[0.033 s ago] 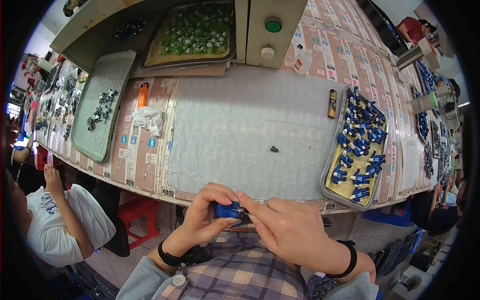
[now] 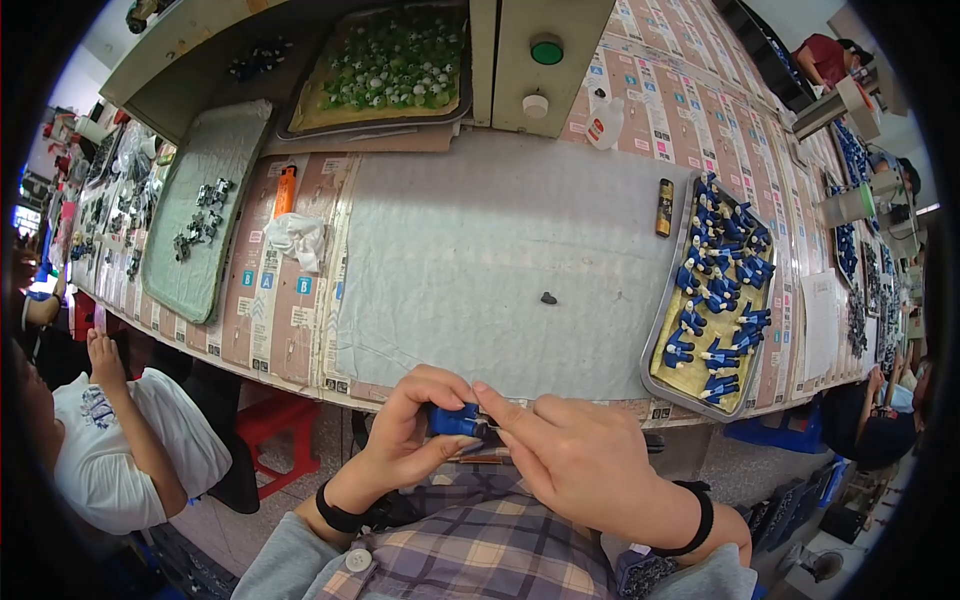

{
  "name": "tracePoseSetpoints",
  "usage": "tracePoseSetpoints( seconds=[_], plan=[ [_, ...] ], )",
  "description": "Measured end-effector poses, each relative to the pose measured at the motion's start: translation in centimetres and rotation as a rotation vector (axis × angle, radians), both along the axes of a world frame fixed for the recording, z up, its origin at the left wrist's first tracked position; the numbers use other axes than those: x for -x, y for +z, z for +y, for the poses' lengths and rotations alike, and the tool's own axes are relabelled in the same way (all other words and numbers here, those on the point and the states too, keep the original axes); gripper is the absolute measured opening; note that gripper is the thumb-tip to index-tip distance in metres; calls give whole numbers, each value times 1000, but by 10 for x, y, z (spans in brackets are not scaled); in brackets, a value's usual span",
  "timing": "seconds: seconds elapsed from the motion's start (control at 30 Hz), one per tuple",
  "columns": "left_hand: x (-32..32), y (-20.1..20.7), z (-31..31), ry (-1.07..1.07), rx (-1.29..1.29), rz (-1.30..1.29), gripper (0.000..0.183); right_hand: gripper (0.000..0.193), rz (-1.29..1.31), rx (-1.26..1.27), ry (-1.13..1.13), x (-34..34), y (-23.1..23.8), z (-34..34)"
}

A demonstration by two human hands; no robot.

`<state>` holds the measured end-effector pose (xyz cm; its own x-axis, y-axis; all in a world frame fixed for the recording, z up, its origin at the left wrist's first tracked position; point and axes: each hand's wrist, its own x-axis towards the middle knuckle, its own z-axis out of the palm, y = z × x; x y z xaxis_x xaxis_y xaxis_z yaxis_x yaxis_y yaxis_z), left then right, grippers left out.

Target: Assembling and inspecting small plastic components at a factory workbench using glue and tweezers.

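Low in the head view, the left hand pinches a blue figure, seemingly unfinished; the right hand works at its end, its grip unclear. Similar figures lie in the tray, whether done or waiting I cannot tell.

1 green button, 1 white knob
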<state>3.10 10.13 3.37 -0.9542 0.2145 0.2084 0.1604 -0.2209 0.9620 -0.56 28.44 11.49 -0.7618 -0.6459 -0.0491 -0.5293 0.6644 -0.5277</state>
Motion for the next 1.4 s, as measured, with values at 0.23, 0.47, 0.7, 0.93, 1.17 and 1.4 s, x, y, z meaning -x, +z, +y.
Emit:
tracePoseSetpoints(
  seconds=[0.23,0.47,0.7,0.93,1.17,1.4],
  plan=[
    [0,1,-1,-29,-40,-90,31,40,119,-36,1,-2,-5,-1],
    [1,2,-3,-45,-35,-115,31,39,246,-16,-4,-2,-10,-2],
    [2,2,-5,-66,-88,-174,29,43,363,-35,3,-3,-15,-3],
    [1,1,-4,-95,-215,-258,29,41,387,-37,-7,-2,-11,-4],
    [1,2,-6,-83,-200,-242,30,31,-65,94,-54,0,-6,-2],
    [1,1,-5,-77,-147,-195,30,30,-189,127,-72,1,-5,-3]
  ],
)
